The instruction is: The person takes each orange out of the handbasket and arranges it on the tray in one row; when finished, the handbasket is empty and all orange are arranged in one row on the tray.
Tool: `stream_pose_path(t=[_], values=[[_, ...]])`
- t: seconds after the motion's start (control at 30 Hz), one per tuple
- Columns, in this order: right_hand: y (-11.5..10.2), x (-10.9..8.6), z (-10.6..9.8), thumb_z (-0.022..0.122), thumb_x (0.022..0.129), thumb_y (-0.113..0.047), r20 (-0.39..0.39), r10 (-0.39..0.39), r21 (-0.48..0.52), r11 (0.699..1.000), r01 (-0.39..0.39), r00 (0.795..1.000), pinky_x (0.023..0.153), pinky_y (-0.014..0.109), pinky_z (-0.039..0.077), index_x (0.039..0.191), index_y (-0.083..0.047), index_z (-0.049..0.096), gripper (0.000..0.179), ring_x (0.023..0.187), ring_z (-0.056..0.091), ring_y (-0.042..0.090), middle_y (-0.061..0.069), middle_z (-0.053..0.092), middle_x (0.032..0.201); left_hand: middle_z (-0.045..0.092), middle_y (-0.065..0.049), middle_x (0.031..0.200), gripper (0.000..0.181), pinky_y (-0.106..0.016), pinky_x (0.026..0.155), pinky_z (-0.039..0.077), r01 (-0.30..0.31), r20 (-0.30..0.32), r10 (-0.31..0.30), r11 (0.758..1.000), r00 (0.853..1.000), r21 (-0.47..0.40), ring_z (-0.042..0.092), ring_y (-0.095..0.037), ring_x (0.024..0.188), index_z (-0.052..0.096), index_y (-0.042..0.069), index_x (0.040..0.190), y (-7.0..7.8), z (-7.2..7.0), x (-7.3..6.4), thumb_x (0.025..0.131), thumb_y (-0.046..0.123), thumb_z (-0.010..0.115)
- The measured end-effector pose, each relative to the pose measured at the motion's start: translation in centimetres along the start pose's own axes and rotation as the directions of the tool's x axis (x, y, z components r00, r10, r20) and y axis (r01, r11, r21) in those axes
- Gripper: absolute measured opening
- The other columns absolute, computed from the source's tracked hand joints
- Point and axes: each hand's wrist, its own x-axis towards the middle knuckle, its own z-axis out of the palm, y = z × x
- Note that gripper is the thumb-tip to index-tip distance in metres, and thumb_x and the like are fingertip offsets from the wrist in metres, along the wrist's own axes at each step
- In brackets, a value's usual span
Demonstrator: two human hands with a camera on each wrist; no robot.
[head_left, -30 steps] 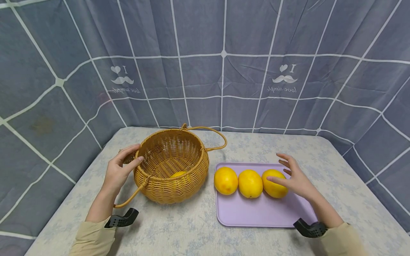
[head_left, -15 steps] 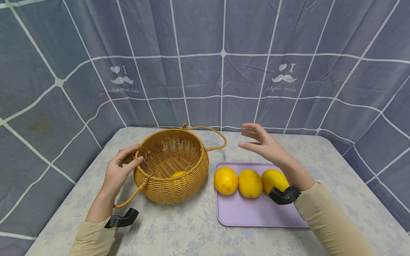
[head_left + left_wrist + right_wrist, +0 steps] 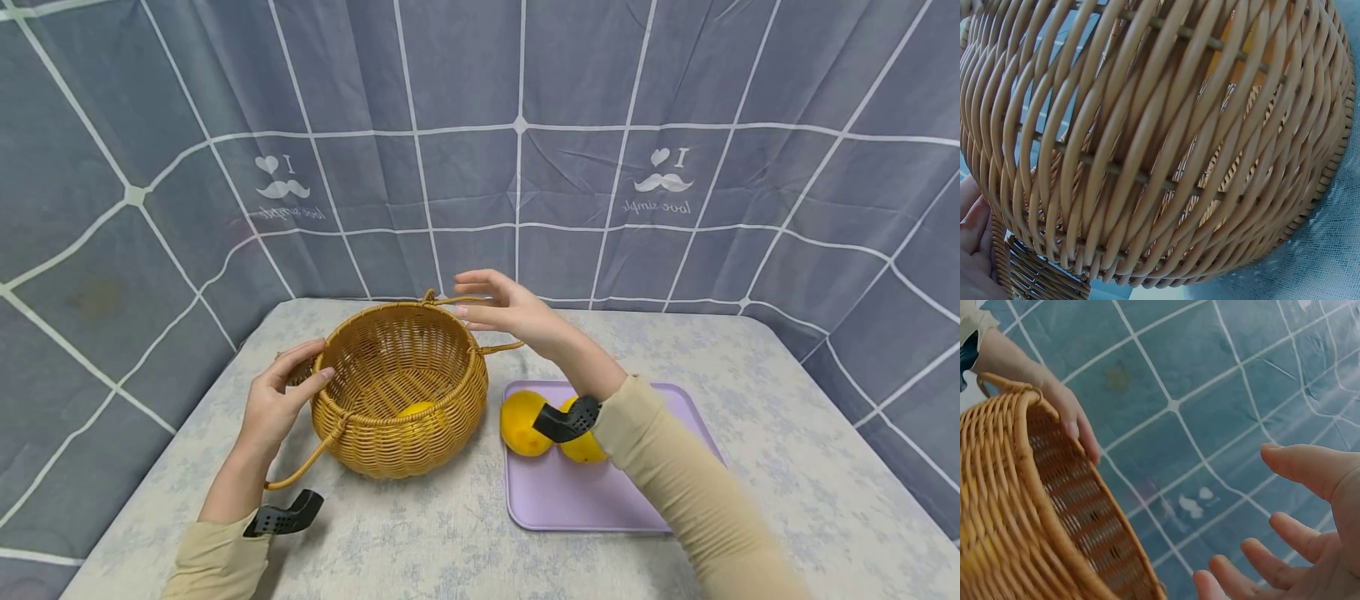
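A round brown wicker basket (image 3: 408, 446) stands on the table, its two loop handles folded outward. My left hand (image 3: 279, 400) holds its left rim, thumb over the inside edge. Through the weave a yellow lemon (image 3: 416, 409) shows at the basket's bottom. My right hand (image 3: 513, 315) hovers by the basket's right rim, overlapping the right handle (image 3: 504, 348) in the head view. In the right wrist view its fingers (image 3: 1266, 562) are spread with nothing between them. Two lemons are partly visible on the tray, one at the left (image 3: 523, 423); my right forearm covers the rest.
A light purple tray (image 3: 577, 504) lies on the table to the right of the basket. The table (image 3: 420, 542) has a pale floral cloth. Behind it hangs a grey-blue curtain (image 3: 472, 167) with white lines. Each wrist wears a black camera mount (image 3: 285, 514).
My empty right hand has moved left and away from over the rightmost lemon on the tray to the basket's right rim. The left hand and basket have stayed in place.
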Motion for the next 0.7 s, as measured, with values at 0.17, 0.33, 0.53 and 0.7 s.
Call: stream_pose_path(t=[0.17, 0.33, 0.53, 0.7], values=[[0.1, 2.2, 2.0, 0.062, 0.091, -0.014, 0.034, 0.051, 0.082, 0.995, -0.054, 0.998, 0.092, 0.035, 0.046, 0.138, -0.006, 0.041, 0.053, 0.116, 0.053, 0.023, 0.011, 0.045, 0.135, 0.051, 0.008, 0.124, 0.044, -0.016, 0.08, 0.036, -0.01, 0.004, 0.01, 1.0, 1.0, -0.004, 0.048, -0.006, 0.102, 0.053, 0.0, 0.132, 0.0, 0.0, 0.0, 0.09, 0.012, 0.064], [0.6, 4.3, 3.7, 0.058, 0.093, -0.009, 0.083, 0.095, 0.209, 0.972, -0.11, 0.992, 0.093, 0.038, 0.045, 0.139, -0.004, 0.039, 0.049, 0.122, 0.048, 0.03, 0.016, 0.044, 0.136, 0.051, 0.009, 0.123, 0.044, -0.017, 0.081, 0.037, -0.001, 0.002, 0.001, 1.0, 1.0, 0.005, 0.048, -0.005, 0.101, 0.053, 0.002, 0.132, -0.1, -0.1, 0.0, 0.091, 0.015, 0.064], [1.3, 6.3, 5.0, 0.056, 0.094, -0.008, 0.123, 0.147, 0.289, 0.941, -0.178, 0.981, 0.097, 0.044, 0.041, 0.137, -0.004, 0.041, 0.046, 0.125, 0.045, 0.035, 0.017, 0.046, 0.133, 0.05, 0.01, 0.124, 0.045, -0.016, 0.081, 0.036, 0.008, 0.0, -0.008, 1.0, 1.0, 0.015, 0.048, -0.005, 0.101, 0.053, 0.003, 0.133, -0.1, -0.1, 0.0, 0.091, 0.016, 0.064], [1.8, 7.6, 5.6, 0.058, 0.094, -0.01, 0.175, 0.185, 0.222, 0.949, -0.222, 0.967, 0.093, 0.04, 0.045, 0.139, -0.007, 0.041, 0.049, 0.123, 0.047, 0.033, 0.012, 0.051, 0.129, 0.05, 0.006, 0.125, 0.045, -0.016, 0.08, 0.037, -0.003, -0.002, 0.003, 1.0, 1.0, 0.02, 0.048, -0.005, 0.101, 0.052, 0.002, 0.132, -0.2, 0.0, 0.1, 0.091, 0.014, 0.064]])
